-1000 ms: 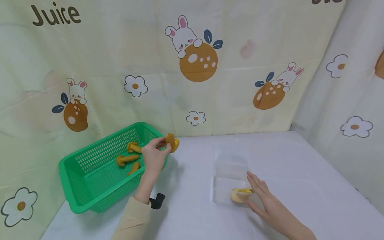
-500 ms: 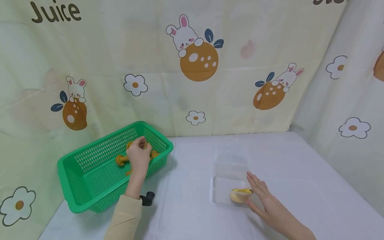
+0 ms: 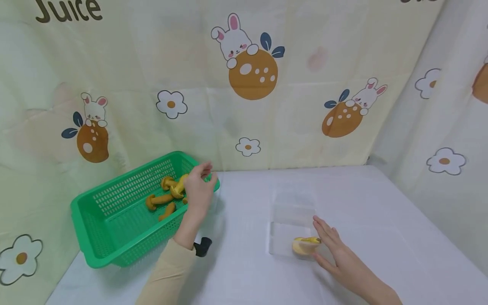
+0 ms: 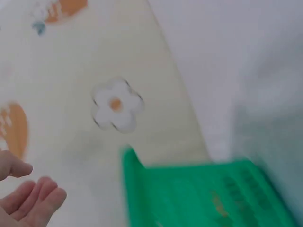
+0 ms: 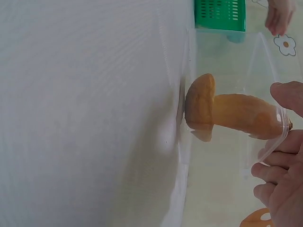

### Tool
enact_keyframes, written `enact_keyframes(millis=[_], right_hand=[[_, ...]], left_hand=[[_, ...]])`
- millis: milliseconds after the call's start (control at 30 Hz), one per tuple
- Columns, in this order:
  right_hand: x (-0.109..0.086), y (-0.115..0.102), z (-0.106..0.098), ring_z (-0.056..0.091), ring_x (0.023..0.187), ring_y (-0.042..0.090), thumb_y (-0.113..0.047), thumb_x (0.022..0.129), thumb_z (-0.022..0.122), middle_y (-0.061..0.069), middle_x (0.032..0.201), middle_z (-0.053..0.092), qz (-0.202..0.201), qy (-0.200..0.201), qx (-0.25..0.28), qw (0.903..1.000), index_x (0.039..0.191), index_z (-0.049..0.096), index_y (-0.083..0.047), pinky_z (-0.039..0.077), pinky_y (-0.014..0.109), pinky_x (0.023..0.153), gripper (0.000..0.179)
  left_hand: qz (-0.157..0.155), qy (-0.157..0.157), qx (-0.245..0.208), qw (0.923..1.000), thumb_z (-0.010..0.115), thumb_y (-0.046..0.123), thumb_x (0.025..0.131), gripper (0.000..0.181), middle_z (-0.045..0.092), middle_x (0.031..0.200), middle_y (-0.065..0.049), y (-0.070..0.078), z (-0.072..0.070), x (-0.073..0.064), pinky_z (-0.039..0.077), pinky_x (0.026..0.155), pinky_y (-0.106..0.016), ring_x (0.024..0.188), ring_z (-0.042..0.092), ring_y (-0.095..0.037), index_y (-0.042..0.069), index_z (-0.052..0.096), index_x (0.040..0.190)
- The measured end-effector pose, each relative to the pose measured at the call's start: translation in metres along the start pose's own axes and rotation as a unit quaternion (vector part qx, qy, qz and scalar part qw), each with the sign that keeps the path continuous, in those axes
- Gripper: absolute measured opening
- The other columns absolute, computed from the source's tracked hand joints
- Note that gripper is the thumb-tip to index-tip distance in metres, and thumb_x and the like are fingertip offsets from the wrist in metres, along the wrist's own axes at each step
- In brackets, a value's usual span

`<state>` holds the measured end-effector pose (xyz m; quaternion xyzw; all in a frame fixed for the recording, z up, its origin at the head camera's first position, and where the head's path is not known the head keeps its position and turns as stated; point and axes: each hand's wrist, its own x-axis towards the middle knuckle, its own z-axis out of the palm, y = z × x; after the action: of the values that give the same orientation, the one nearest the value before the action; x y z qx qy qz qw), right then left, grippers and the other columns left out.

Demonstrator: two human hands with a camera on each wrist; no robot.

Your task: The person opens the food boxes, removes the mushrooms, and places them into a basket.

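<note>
My left hand (image 3: 200, 186) is raised over the right end of a green plastic basket (image 3: 133, 250). Its thumb and fingers (image 4: 45, 201) stand apart and hold nothing. Several brown mushrooms (image 3: 160, 200) lie inside the basket, one of them yellower (image 3: 179, 186); the hand hides part of that end. On the table, a clear plastic box (image 3: 280, 239) holds one mushroom (image 5: 236, 113) at its right side, seen through the wall. Beside that box is my right hand (image 3: 339, 254), fingers extended, thumb and fingers near the box's edge.
A white cloth covers the table (image 3: 244, 271). Behind it hangs a printed curtain (image 3: 198, 127) with rabbits and flowers, and it continues along the right side. Behind the box, its clear lid part (image 3: 293, 195) is faintly visible.
My left hand held a mushroom near the basket's right end, moved left into the basket, and is now back to the right without it. The right hand has stayed put.
</note>
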<state>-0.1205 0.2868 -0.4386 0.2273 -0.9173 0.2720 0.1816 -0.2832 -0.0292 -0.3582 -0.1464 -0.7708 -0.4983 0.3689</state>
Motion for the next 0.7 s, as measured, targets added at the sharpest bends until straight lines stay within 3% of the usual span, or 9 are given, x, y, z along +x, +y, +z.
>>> enact_keyframes(millis=[100,167,267,333,400,533,633,700], right_hand=[[0.0,0.0,0.0,0.018,0.134,0.035,-0.011,0.088,0.064,0.009,0.152,0.015,0.007,-0.005,0.007,0.9999,0.147,0.019,-0.005,0.0,0.014,0.105,0.075],[0.0,-0.001,0.0,0.017,0.135,0.033,-0.012,0.088,0.064,0.01,0.152,0.015,0.008,-0.004,0.009,0.9999,0.147,0.018,-0.005,0.0,0.014,0.106,0.075],[0.0,-0.002,-0.001,0.012,0.136,0.026,-0.011,0.088,0.064,0.01,0.152,0.015,0.01,-0.003,0.011,0.9999,0.147,0.018,-0.005,0.0,0.014,0.106,0.075],[0.0,-0.002,-0.002,0.013,0.136,0.027,-0.01,0.087,0.064,0.011,0.152,0.016,0.009,-0.001,0.011,0.9999,0.147,0.019,-0.004,0.0,0.015,0.106,0.075],[0.0,-0.001,-0.002,0.014,0.136,0.03,-0.01,0.087,0.065,0.012,0.151,0.017,0.01,-0.003,0.011,0.9999,0.147,0.018,-0.005,-0.001,0.016,0.106,0.076],[0.001,-0.001,-0.002,0.019,0.134,0.035,-0.009,0.086,0.066,0.013,0.151,0.018,0.007,0.0,0.012,0.9999,0.148,0.018,-0.008,-0.001,0.016,0.106,0.078],[0.001,0.0,-0.001,0.019,0.134,0.03,-0.007,0.085,0.067,0.015,0.15,0.019,-0.004,0.006,0.012,0.9999,0.147,0.019,-0.005,0.0,0.017,0.107,0.078],[0.001,-0.001,-0.001,0.018,0.135,0.025,-0.006,0.084,0.067,0.016,0.15,0.02,-0.011,0.008,0.012,0.9998,0.146,0.02,-0.002,0.0,0.017,0.107,0.078]], left_hand=[[0.06,-0.04,-0.024,0.9971,0.065,-0.012,0.075,0.024,0.066,0.089,-0.019,0.018,0.016,-0.005,0.054,0.073,-0.032,0.08,0.063,-0.029,-0.011,0.064,0.099],[0.09,-0.083,-0.035,0.9919,0.065,-0.012,0.075,0.023,0.066,0.088,-0.017,0.029,0.026,-0.012,0.054,0.072,-0.028,0.078,0.064,-0.027,-0.01,0.065,0.098],[0.113,-0.169,-0.046,0.978,0.066,-0.009,0.076,0.023,0.067,0.089,-0.014,0.045,0.041,-0.025,0.053,0.073,-0.023,0.078,0.064,-0.024,-0.008,0.065,0.099],[0.124,-0.237,-0.034,0.963,0.067,-0.005,0.079,0.023,0.067,0.092,-0.011,0.053,0.05,-0.035,0.051,0.073,-0.019,0.08,0.063,-0.02,-0.004,0.066,0.101],[0.134,-0.312,-0.016,0.9406,0.067,-0.001,0.081,0.024,0.067,0.094,-0.009,0.062,0.059,-0.045,0.049,0.074,-0.017,0.083,0.063,-0.017,-0.002,0.066,0.105],[0.166,-0.442,0.051,0.8802,0.068,0.008,0.084,0.029,0.066,0.102,-0.002,0.073,0.079,-0.064,0.045,0.078,-0.012,0.09,0.059,-0.008,0.005,0.065,0.112],[0.18,-0.509,0.095,0.8364,0.07,0.013,0.084,0.033,0.065,0.106,0.003,0.078,0.093,-0.075,0.043,0.081,-0.011,0.096,0.058,-0.005,0.009,0.064,0.116],[0.183,-0.542,0.114,0.8123,0.07,0.015,0.083,0.034,0.064,0.108,0.005,0.079,0.1,-0.081,0.042,0.082,-0.011,0.098,0.057,-0.003,0.011,0.065,0.116]])
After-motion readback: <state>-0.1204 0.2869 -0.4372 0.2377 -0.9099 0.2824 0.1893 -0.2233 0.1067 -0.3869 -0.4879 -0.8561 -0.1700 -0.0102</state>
